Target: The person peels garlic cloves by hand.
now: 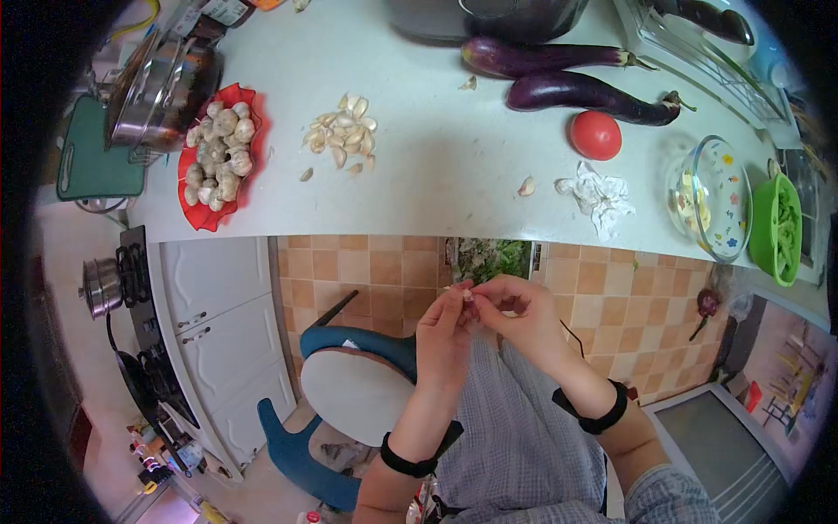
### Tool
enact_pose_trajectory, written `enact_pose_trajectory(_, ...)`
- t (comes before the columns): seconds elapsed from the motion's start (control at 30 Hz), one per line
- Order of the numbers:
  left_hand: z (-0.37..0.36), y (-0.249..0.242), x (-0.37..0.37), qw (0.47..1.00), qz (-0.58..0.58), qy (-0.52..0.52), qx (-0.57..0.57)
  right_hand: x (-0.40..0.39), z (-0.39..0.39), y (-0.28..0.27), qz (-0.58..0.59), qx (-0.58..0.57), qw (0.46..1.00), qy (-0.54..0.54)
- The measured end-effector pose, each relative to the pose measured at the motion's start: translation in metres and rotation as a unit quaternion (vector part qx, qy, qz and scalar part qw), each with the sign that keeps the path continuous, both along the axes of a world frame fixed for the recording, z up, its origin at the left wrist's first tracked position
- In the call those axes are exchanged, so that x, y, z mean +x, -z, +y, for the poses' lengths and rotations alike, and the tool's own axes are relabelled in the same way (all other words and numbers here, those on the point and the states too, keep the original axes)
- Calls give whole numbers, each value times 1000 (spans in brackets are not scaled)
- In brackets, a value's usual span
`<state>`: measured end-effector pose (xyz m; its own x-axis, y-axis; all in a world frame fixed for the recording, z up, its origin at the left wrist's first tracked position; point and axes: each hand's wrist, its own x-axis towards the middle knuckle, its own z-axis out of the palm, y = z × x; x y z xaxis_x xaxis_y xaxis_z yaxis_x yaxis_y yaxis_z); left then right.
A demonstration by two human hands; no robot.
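My left hand (pixel 443 325) and my right hand (pixel 521 312) meet in front of my body, just off the counter's near edge. Their fingertips pinch a small pale garlic clove (pixel 468 295), mostly covered by the fingers. On the counter beyond lies a heap of loose garlic cloves (pixel 346 131). To its left, a red scalloped plate (pixel 202 218) carries several whole garlic bulbs (pixel 218 157). A single clove (pixel 526 186) rests nearer the edge, beside a crumpled white tissue (pixel 601 199). At the right stands a glass bowl (pixel 742 196) with some pale pieces inside.
Two eggplants (pixel 602 94) and a tomato (pixel 595 135) lie at the back right. A green basket (pixel 764 249) sits at the counter's right end, and a steel pot (pixel 153 105) stands at the left. Below are a bin with green scraps (pixel 493 259) and a chair (pixel 358 397).
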<state>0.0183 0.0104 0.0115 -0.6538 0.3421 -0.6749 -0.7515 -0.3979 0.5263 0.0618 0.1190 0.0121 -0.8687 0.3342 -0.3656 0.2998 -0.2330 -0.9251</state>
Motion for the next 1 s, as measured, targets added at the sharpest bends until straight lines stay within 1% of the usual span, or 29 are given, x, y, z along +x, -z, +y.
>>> enact_pose_trajectory(0.03,1,-1,0,1000,-4,-22,11,0,-2,1,0,0,1000,1)
enact_pose_trajectory(0.1,-1,2,1,1000,-1,-24,19,0,-8,2,36,3,999,40)
enact_pose_trajectory(0.17,-1,0,1,999,2,-26,27,1,-8,5,24,7,999,39)
enact_pose_trajectory(0.23,3,-8,1,998,30,-21,-49,2,-6,5,14,10,999,37)
enact_pose_trajectory(0.27,3,-12,0,998,30,-20,-50,2,-4,3,0,-12,999,36)
enact_pose_trajectory(0.33,2,-16,-2,977,105,71,-174,3,0,5,-14,-35,999,35)
enact_pose_trajectory(0.37,0,-17,-3,976,105,71,-174,3,2,8,-3,-34,999,14)
enact_pose_trajectory(0.4,-1,-17,-3,965,133,93,-204,4,3,10,7,-32,999,-7)
enact_pose_trajectory(0.43,-3,-17,-4,952,162,115,-233,4,4,10,7,-33,999,-7)
enact_pose_trajectory(0.53,-6,-16,-3,961,142,121,-205,5,5,10,14,-52,998,-23)
enact_pose_trajectory(0.67,-11,-9,-1,960,135,137,-205,7,4,12,16,-71,997,-34)
enact_pose_trajectory(0.73,-14,-2,-1,973,94,148,-149,5,4,10,18,-81,996,-34)
enact_pose_trajectory(0.77,-15,2,-1,973,94,148,-149,4,4,8,8,-97,995,-28)
enact_pose_trajectory(0.8,-16,6,0,993,29,105,-51,2,3,6,-1,-113,993,-22)
enact_pose_trajectory(0.83,-17,9,1,996,-35,60,48,1,3,4,-1,-114,993,-22)
enact_pose_trajectory(0.87,-18,12,1,996,-35,59,47,-1,2,2,0,-142,990,-12)
enact_pose_trajectory(0.9,-20,15,1,993,-51,59,90,-2,1,2,1,-170,985,-3)
enact_pose_trajectory(0.93,-22,17,1,987,-67,59,132,-1,1,2,1,-170,985,-3)
enact_pose_trajectory(1.0,-23,20,2,986,-60,59,141,0,0,5,9,-177,984,-1)
